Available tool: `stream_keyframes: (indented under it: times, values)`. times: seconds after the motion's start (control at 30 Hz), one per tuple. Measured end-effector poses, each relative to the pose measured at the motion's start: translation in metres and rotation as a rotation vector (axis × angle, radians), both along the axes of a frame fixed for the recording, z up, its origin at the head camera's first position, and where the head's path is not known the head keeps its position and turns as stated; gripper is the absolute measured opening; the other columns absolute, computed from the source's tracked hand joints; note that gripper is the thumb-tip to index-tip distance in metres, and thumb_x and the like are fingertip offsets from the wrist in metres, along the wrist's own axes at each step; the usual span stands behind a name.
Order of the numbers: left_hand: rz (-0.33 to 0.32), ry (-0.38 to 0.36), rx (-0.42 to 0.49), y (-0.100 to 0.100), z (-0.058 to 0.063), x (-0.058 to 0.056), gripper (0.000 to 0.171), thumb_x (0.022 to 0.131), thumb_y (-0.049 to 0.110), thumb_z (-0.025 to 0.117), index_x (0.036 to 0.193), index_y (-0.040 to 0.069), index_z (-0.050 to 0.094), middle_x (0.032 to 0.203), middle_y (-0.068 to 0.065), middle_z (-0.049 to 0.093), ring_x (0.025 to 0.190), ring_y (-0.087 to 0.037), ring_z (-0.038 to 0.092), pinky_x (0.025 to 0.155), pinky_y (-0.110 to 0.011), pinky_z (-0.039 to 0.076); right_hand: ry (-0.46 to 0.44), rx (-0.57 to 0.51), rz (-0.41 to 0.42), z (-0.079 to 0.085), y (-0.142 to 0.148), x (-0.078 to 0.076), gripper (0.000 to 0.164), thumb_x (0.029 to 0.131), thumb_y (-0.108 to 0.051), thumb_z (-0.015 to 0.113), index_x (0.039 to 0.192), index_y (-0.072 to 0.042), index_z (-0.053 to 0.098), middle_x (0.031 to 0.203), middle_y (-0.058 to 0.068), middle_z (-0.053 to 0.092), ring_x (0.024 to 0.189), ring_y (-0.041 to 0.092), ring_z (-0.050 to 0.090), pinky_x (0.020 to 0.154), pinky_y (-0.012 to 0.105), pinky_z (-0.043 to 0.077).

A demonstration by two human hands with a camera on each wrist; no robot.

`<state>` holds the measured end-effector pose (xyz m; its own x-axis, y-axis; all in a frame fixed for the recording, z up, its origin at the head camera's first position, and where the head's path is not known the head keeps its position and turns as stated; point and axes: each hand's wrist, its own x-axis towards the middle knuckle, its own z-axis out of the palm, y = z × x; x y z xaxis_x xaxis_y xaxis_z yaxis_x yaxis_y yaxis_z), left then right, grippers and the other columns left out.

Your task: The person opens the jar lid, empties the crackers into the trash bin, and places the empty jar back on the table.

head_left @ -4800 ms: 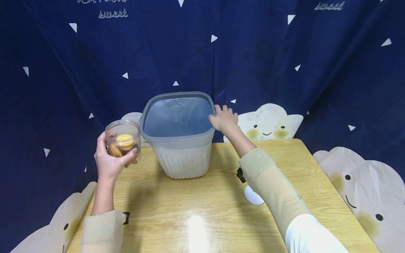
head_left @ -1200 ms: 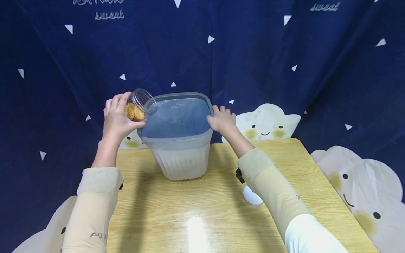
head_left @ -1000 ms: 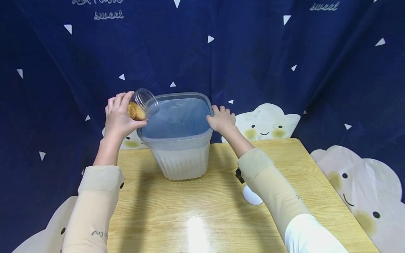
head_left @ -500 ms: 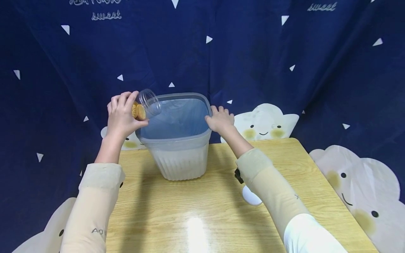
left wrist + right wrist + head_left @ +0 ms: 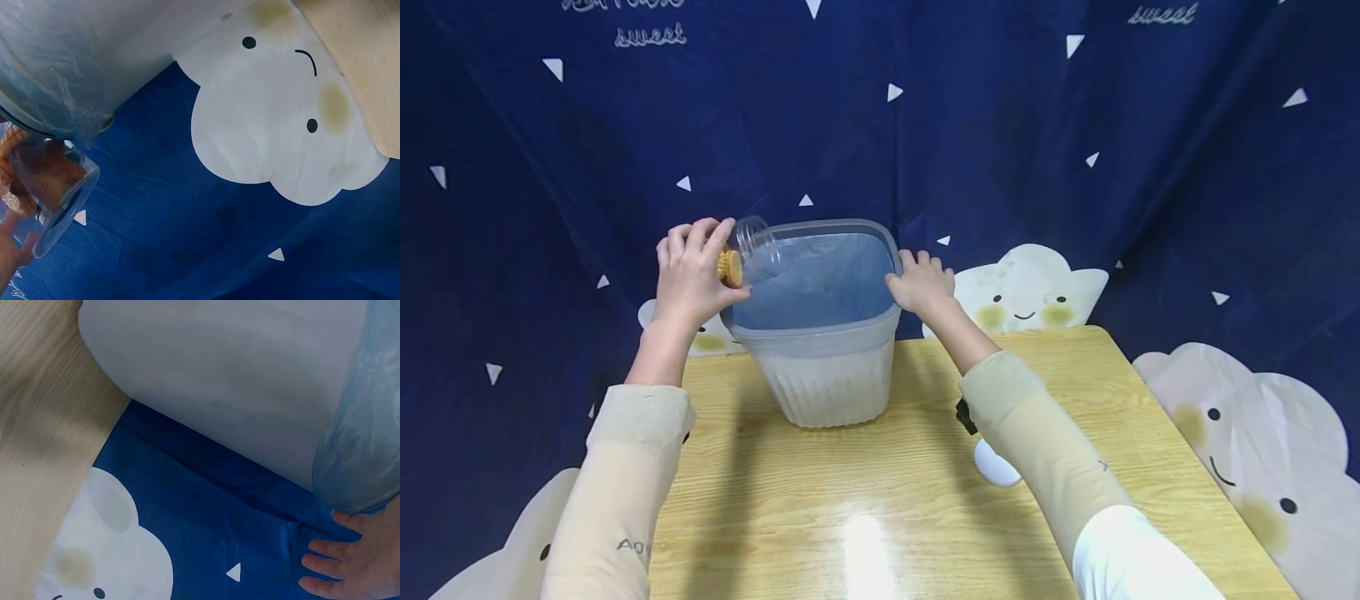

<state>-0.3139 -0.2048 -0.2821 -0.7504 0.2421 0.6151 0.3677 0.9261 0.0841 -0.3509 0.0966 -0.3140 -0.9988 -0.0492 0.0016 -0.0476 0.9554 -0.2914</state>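
My left hand [image 5: 690, 271] grips a clear plastic jar [image 5: 760, 247] tipped on its side, its mouth facing the waste bin's opening. Round yellow-brown biscuits [image 5: 731, 266] sit inside the jar near my fingers. In the left wrist view, the jar [image 5: 75, 203] and the biscuits [image 5: 47, 172] show beside the bagged rim. The waste bin [image 5: 835, 383] stands upright, whitish with a grey rim and a bluish liner bag [image 5: 827, 275]. On its right rim rests my right hand [image 5: 925, 283]; in the right wrist view its fingers [image 5: 331, 567] are spread and fairly straight beside the bag [image 5: 369, 437].
A flat white disc [image 5: 997, 463] lies on the wooden table [image 5: 842, 500], partly behind my right sleeve. Dark blue curtain [image 5: 1037, 125] with white triangles and smiling clouds hangs behind and around the table.
The jar was upright left of the bin; my left hand has raised it, brought it to the left rim and tipped it sideways, tilting slightly further lately. My right hand stays on the rim.
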Motion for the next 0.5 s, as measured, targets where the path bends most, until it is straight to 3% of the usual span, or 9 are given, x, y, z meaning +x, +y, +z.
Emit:
stream_keyframes:
  times: [0.5]
  values:
    - [-0.024, 0.003, -0.113, 0.005, 0.0006, -0.0008, 0.092, 0.056, 0.025, 0.086, 0.133, 0.012, 0.039, 0.129, -0.016, 0.039, 0.117, -0.041, 0.03, 0.097, -0.059, 0.023, -0.009, -0.004, 0.001, 0.001, 0.0005, 0.0004, 0.06, 0.093, -0.044, 0.033, 0.145, -0.016, 0.022, 0.147, 0.014, 0.023, 0.132, 0.034, 0.022, 0.104, 0.054, 0.022]
